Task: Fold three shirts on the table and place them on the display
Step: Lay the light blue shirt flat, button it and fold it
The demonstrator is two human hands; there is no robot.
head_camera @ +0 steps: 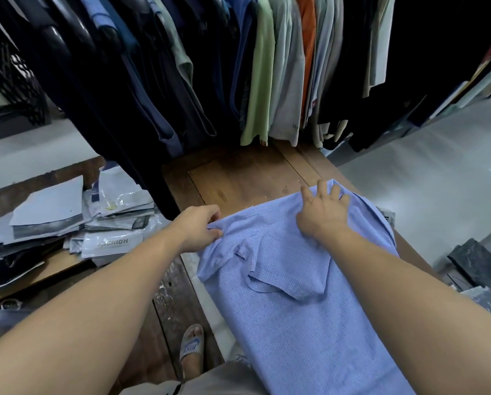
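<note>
A light blue checked shirt (295,286) lies lengthwise on the brown wooden table (238,178), its collar end away from me and its lower part running toward my body. My left hand (200,226) pinches the shirt's left shoulder edge at the table's left side. On the cloth near the collar, my right hand (322,212) presses down with its fingers spread. No other shirts to fold show on the table.
A rack of hanging shirts (267,67) crowds the table's far end. Packaged garments in plastic bags (110,223) are piled on a lower surface at the left. My sandalled foot (192,347) stands on the floor beside the table. Grey floor lies at the right.
</note>
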